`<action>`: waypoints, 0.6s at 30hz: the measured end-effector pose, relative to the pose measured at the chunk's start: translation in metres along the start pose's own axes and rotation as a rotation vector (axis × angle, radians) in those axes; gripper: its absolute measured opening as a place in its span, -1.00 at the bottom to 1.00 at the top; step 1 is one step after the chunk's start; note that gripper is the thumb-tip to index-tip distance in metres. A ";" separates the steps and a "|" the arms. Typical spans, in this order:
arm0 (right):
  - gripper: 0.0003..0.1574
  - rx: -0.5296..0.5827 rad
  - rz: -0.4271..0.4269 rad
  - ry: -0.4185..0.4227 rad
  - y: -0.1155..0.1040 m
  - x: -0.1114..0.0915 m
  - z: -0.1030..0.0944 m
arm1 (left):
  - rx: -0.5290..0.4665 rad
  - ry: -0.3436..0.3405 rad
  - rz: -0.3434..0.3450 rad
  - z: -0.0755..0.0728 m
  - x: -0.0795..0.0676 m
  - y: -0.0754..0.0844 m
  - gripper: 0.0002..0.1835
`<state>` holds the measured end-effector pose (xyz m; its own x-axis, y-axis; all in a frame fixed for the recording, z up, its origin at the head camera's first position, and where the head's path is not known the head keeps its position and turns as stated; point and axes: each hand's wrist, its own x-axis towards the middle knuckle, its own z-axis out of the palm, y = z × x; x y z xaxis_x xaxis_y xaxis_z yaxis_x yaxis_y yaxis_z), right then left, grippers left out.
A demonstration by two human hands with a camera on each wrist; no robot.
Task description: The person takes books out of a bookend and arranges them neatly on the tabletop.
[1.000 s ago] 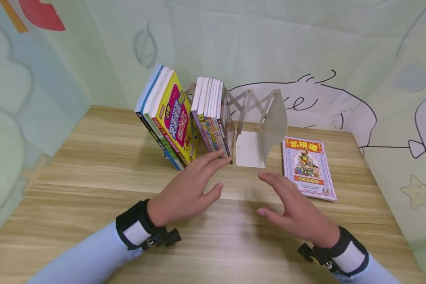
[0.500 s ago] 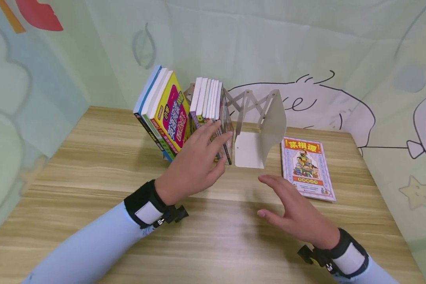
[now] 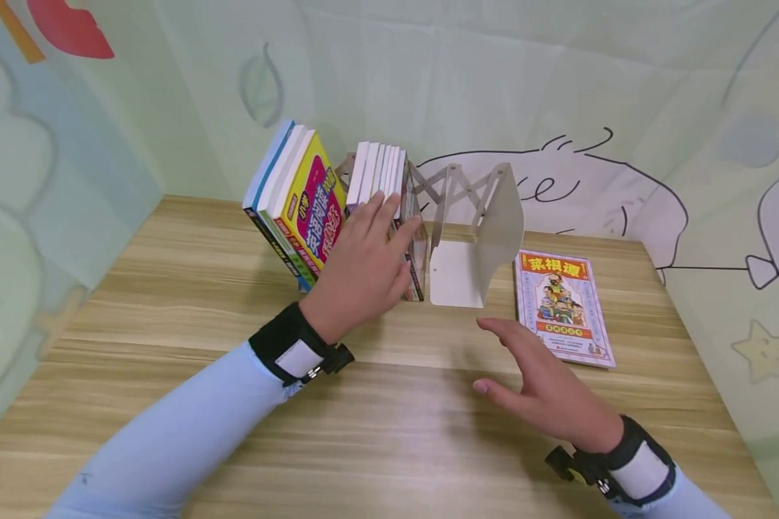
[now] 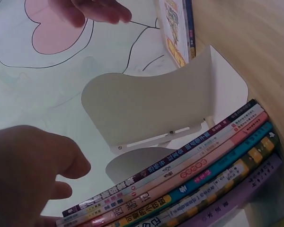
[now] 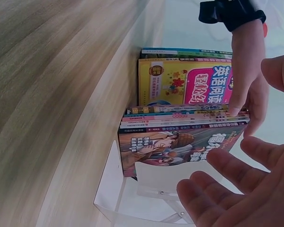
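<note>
My left hand [image 3: 366, 267] is at a row of slim books [image 3: 381, 169] standing in a metal folding bookend rack [image 3: 503, 223]. Its fingers lie extended over the row's upper front, hiding much of the spines. In the left wrist view, several coloured spines [image 4: 189, 172] lean side by side below the hand [image 4: 33, 170]. The right wrist view has the left fingers at the top of that row. My right hand [image 3: 548, 393] hovers above the table, fingers spread and holding nothing. A book with a pale, illustrated cover [image 3: 561, 306] lies flat beyond it.
Left of the slim row, a yellow book [image 3: 318, 205] and taller books behind it lean to the left. The rack's rightmost section shows its white base plate [image 3: 457, 274]. A printed cloth wall [image 3: 389, 72] stands close behind the wooden table [image 3: 389, 447].
My left hand has moved forward and up, from in front of the books onto the upper part of the slim row. The right hand has stayed almost still.
</note>
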<state>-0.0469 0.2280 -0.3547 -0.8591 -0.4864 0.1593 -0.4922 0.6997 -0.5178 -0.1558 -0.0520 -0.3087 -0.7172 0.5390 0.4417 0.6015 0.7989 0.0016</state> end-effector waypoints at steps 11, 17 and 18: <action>-0.05 0.022 0.010 -0.014 -0.001 0.000 0.000 | 0.160 0.037 0.046 0.004 0.003 -0.004 -0.53; -0.08 0.022 -0.009 -0.009 0.000 -0.001 0.001 | 0.177 0.044 0.040 0.005 0.004 -0.003 -0.53; -0.09 0.022 -0.005 -0.010 0.000 -0.001 0.002 | 0.175 0.045 0.036 0.006 0.004 -0.003 -0.54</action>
<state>-0.0457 0.2273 -0.3560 -0.8550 -0.4954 0.1535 -0.4933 0.6854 -0.5356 -0.1623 -0.0505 -0.3121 -0.6771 0.5590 0.4785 0.5536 0.8154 -0.1693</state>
